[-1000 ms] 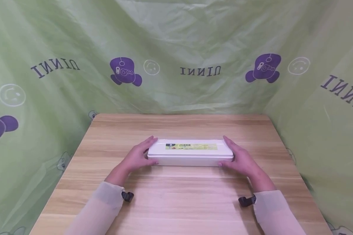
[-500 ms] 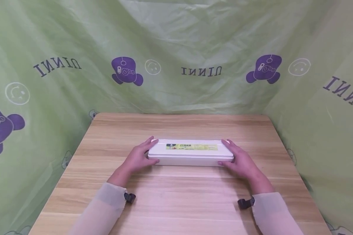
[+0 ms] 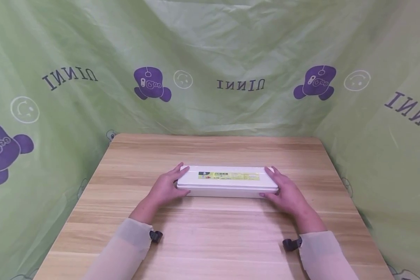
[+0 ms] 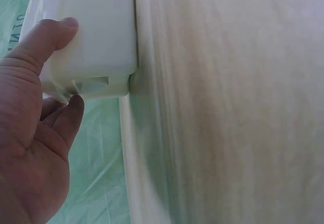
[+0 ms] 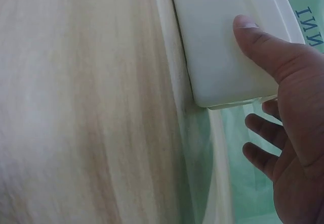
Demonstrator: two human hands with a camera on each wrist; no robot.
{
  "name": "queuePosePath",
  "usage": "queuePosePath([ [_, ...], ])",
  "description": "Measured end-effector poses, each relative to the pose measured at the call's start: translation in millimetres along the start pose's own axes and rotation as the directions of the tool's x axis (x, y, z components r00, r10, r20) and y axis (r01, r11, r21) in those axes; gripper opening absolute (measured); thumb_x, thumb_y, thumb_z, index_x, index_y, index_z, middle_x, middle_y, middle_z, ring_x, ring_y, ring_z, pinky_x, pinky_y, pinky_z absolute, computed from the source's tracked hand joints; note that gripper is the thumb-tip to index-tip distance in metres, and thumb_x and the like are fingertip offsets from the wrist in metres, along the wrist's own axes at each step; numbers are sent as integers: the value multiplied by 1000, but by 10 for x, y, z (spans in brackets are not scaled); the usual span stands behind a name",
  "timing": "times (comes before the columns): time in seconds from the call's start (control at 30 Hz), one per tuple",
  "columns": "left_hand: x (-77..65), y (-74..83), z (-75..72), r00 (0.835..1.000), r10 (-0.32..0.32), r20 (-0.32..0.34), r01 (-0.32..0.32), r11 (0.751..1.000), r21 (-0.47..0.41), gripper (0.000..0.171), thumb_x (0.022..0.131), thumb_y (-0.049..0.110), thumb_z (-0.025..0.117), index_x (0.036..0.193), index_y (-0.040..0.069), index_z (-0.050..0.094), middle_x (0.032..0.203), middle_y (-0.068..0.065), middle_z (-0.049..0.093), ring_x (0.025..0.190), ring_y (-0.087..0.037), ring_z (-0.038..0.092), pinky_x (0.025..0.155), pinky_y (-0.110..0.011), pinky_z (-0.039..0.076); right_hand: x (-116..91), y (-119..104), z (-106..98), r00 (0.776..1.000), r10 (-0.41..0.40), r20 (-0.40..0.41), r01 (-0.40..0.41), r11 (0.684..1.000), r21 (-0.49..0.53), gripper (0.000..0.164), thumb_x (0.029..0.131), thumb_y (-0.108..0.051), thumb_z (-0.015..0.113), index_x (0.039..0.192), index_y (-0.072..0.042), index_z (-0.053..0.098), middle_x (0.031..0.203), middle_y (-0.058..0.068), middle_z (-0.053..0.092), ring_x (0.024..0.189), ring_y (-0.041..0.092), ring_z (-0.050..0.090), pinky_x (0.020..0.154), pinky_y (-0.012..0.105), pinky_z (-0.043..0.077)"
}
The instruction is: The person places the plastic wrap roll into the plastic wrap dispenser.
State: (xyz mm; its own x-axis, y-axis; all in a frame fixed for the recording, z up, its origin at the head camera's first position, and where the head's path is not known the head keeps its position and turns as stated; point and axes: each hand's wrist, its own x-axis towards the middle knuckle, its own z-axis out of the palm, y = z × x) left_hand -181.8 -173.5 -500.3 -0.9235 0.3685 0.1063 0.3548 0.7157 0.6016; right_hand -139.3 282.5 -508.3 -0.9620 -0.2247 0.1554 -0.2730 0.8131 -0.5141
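A long white lidded plastic box [image 3: 227, 192] lies crosswise on the wooden table, a yellow-green printed label [image 3: 229, 176] along its lid. My left hand [image 3: 163, 189] holds the box's left end, thumb on the front face and fingers reaching to the back corner. At the right end, my right hand [image 3: 287, 191] grips in the same way. The left wrist view shows the left thumb [image 4: 56, 34] flat on the white wall. In the right wrist view, the right thumb [image 5: 258, 44] presses the front wall, while several fingers stand curled near the end. The box's inside is hidden by the lid.
The wooden table [image 3: 210, 241] stretches in front of and behind the box. Green printed cloth [image 3: 199, 42] hangs behind the table and along both sides. Small black wrist cameras [image 3: 156, 236] sit at the sleeve cuffs.
The head view has shifted slightly. Both hands keep their hold on the ends of the box, which stays in nearly the same place on the table.
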Motion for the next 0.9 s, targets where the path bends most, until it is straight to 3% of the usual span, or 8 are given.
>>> queuePosePath([
  [0.23, 11, -36, -39, 999, 5, 38, -6, 1000, 29, 93, 78, 37, 92, 157, 26, 45, 167, -9, 32, 146, -40, 41, 120, -54, 35, 6, -3, -11, 999, 45, 20, -44, 999, -9, 107, 77, -52, 89, 164, -26, 33, 167, 22, 28, 145, 52, 36, 116, 69, 30],
  [0.47, 58, -68, -42, 1000, 1, 22, -1, 999, 41, 95, 76, 40, 93, 157, 27, 45, 167, -9, 32, 146, -39, 40, 120, -52, 35, 73, -17, -23, 999, 26, 19, -25, 999, -38, 109, 77, -53, 88, 164, -23, 31, 166, 22, 29, 145, 51, 36, 117, 67, 30],
  [0.67, 65, -24, -57, 999, 10, 45, -13, 998, 65, 97, 77, 43, 91, 160, 27, 42, 168, -12, 29, 148, -41, 37, 121, -54, 34, 62, -49, -46, 995, 78, 62, -73, 994, -80, 113, 79, -61, 83, 167, -32, 18, 169, 21, 23, 146, 53, 34, 116, 70, 30],
  [0.9, 32, 73, -155, 997, 11, 82, -19, 995, 102, 97, 83, 58, 82, 162, 25, 37, 173, -7, 18, 156, -35, 22, 123, -57, 27, 18, -156, -210, 997, 48, 54, -45, 998, -53, 115, 83, -61, 80, 168, -17, 16, 171, 23, 11, 148, 57, 25, 114, 74, 28],
])
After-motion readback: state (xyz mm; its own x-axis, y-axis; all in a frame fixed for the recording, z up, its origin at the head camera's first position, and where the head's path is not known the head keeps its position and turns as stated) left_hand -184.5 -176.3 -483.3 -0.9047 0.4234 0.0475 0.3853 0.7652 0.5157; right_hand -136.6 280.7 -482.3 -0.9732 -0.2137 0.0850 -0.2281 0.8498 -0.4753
